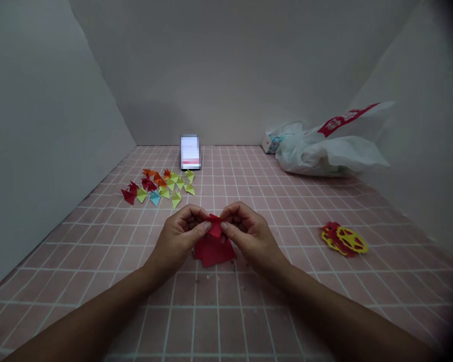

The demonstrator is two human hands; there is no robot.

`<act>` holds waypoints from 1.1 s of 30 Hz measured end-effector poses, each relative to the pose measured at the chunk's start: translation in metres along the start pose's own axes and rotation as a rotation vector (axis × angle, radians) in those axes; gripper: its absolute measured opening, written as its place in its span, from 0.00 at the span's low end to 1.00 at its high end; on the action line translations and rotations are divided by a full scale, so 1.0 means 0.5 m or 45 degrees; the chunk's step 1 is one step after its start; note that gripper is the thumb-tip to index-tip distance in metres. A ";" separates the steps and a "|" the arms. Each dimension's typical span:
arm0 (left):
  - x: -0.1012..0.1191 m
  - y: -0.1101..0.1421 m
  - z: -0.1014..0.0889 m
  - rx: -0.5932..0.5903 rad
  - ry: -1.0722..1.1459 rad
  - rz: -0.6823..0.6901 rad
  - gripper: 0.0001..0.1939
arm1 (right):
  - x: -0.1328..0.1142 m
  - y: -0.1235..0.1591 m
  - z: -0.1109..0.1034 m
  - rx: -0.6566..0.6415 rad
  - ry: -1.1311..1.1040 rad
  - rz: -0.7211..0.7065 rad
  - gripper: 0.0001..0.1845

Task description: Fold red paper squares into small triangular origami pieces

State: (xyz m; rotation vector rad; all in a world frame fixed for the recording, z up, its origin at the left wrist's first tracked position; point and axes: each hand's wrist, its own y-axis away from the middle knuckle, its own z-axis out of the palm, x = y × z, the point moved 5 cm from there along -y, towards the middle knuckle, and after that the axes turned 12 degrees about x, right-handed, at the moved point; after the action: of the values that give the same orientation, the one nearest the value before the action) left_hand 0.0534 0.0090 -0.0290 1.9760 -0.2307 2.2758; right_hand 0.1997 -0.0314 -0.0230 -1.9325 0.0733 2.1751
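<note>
A small piece of folded red paper (215,227) is held up between both my hands near the middle of the view. My left hand (183,231) pinches its left side between thumb and fingers. On the other side, my right hand (249,229) grips the paper the same way, fingers curled. Just below the hands, red paper sheets (213,253) lie on the tiled surface, their upper part covered by the hands and the folded piece. Beyond my left hand, several folded paper birds (164,192) in red, orange, yellow-green and blue stand grouped.
A phone (191,152) with a lit screen leans upright near the back wall. At the back right lies a white plastic bag (324,151) beside a small box (269,143). Yellow and red paper cutouts (345,240) lie to the right. Walls enclose the pink tiled surface (136,274).
</note>
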 end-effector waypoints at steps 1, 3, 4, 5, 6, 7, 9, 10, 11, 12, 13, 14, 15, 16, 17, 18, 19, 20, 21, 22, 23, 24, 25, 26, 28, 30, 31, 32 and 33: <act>0.000 0.000 0.000 -0.006 -0.004 -0.004 0.08 | 0.000 0.000 0.000 0.002 0.000 0.005 0.04; 0.000 0.001 0.000 -0.012 -0.025 -0.015 0.08 | 0.001 -0.001 -0.001 0.004 0.002 0.016 0.04; 0.001 0.001 0.000 -0.014 -0.038 -0.022 0.08 | 0.001 -0.001 -0.001 0.003 0.001 0.021 0.04; 0.000 0.002 0.000 -0.017 -0.052 -0.028 0.08 | 0.001 -0.001 -0.001 0.003 -0.002 0.024 0.04; 0.000 0.002 0.000 -0.018 -0.062 -0.031 0.08 | 0.002 -0.001 0.000 0.002 -0.007 0.028 0.04; 0.000 0.002 0.000 -0.020 -0.064 -0.030 0.08 | 0.002 -0.001 0.000 -0.001 -0.013 0.034 0.04; -0.002 0.002 0.000 -0.021 -0.039 -0.027 0.07 | 0.004 -0.001 0.000 0.000 -0.015 0.045 0.04; -0.002 0.002 0.000 -0.019 -0.015 -0.027 0.07 | 0.004 -0.001 0.000 0.004 -0.013 0.050 0.04; -0.003 0.003 0.000 -0.019 0.009 -0.027 0.07 | 0.005 -0.001 0.000 0.007 -0.013 0.057 0.04; -0.004 0.003 0.000 -0.019 0.028 -0.023 0.07 | 0.006 -0.001 0.000 0.011 -0.016 0.065 0.04; -0.004 0.003 -0.001 -0.017 0.037 -0.018 0.06 | 0.007 -0.001 0.000 0.016 -0.026 0.072 0.04; -0.004 0.004 -0.001 -0.012 0.039 -0.008 0.06 | 0.008 0.000 -0.001 0.020 -0.043 0.082 0.05; -0.003 0.004 -0.002 -0.005 0.037 0.004 0.05 | 0.009 0.000 0.000 0.018 -0.063 0.094 0.05; -0.002 0.004 -0.002 0.005 0.032 0.016 0.05 | 0.010 0.000 0.000 0.016 -0.081 0.107 0.05; -0.001 0.004 -0.003 0.015 0.024 0.025 0.04 | 0.011 0.001 0.000 0.015 -0.095 0.118 0.05; 0.000 0.004 -0.004 0.024 0.016 0.033 0.04 | 0.012 0.001 0.000 0.015 -0.108 0.126 0.05; 0.000 0.005 -0.005 0.029 0.008 0.039 0.04 | 0.012 0.001 0.001 0.015 -0.119 0.135 0.05; 0.001 0.005 -0.006 0.034 0.000 0.043 0.03 | 0.013 0.001 0.001 0.015 -0.129 0.142 0.05; 0.002 0.005 -0.006 0.034 -0.007 0.047 0.03 | 0.013 0.001 0.001 0.015 -0.144 0.148 0.05; 0.003 0.005 -0.007 0.033 -0.013 0.051 0.03 | 0.013 0.001 0.001 0.013 -0.161 0.154 0.05; 0.003 0.006 -0.007 0.029 -0.019 0.056 0.03 | 0.013 0.001 0.002 0.008 -0.179 0.160 0.05; 0.005 0.006 -0.008 0.028 -0.027 0.064 0.03 | 0.013 0.001 0.002 0.003 -0.197 0.165 0.05; 0.006 0.007 -0.008 0.025 -0.036 0.073 0.03 | 0.014 0.000 0.002 0.002 -0.210 0.168 0.05; 0.007 0.007 -0.007 0.021 -0.044 0.081 0.03 | 0.014 0.000 0.001 0.004 -0.217 0.169 0.04; 0.010 0.008 -0.006 0.015 -0.055 0.092 0.02 | 0.017 0.000 0.000 0.011 -0.221 0.169 0.04; 0.012 0.009 -0.005 0.011 -0.064 0.093 0.01 | 0.020 0.000 -0.001 0.019 -0.226 0.174 0.04; 0.013 0.010 -0.005 0.010 -0.069 0.094 0.01 | 0.021 0.000 -0.001 0.022 -0.233 0.176 0.04; 0.013 0.010 -0.004 0.009 -0.075 0.096 0.02 | 0.022 0.000 -0.001 0.022 -0.240 0.178 0.04; 0.014 0.011 -0.004 0.006 -0.079 0.099 0.02 | 0.022 0.000 -0.001 0.022 -0.245 0.179 0.04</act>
State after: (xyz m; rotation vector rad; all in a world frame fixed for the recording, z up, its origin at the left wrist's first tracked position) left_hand 0.0494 0.0040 -0.0226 2.0769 -0.3140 2.2648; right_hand 0.1989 -0.0301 -0.0338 -1.7468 0.1996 2.4311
